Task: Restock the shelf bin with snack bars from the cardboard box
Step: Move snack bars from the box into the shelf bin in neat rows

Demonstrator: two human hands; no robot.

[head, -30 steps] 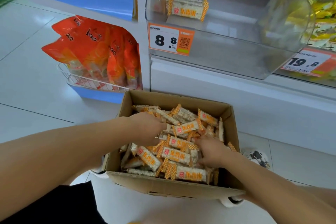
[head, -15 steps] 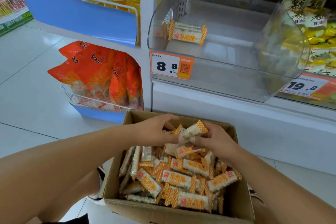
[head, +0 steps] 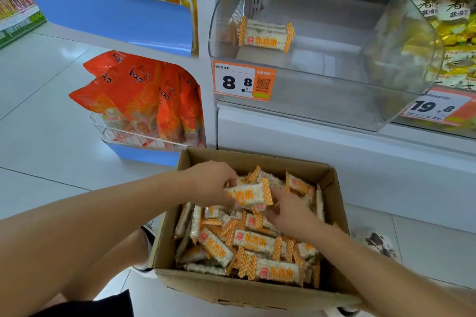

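Observation:
An open cardboard box [head: 260,296] on the floor holds several white snack bars with orange checked ends [head: 260,242]. My left hand [head: 208,185] grips a small bunch of bars [head: 248,194] just above the pile at the box's far side. My right hand [head: 288,213] lies among the bars right beside that bunch, fingers curled down into the pile; whether it holds any bar is hidden. Above, the clear shelf bin [head: 322,90] carries one bar [head: 266,33] at its back left.
An orange 8.8 price tag [head: 243,82] hangs on the bin's front. Orange bags [head: 144,95] fill a wire basket to the left. Yellow packets [head: 448,23] fill the neighbouring bin on the right, above a 19.8 tag [head: 435,107]. White tiled floor [head: 46,116] spreads left.
Both hands rose from deep in the pile with bars gathered between them. The bunch now sits in my left hand, and my right hand has dropped back onto the pile.

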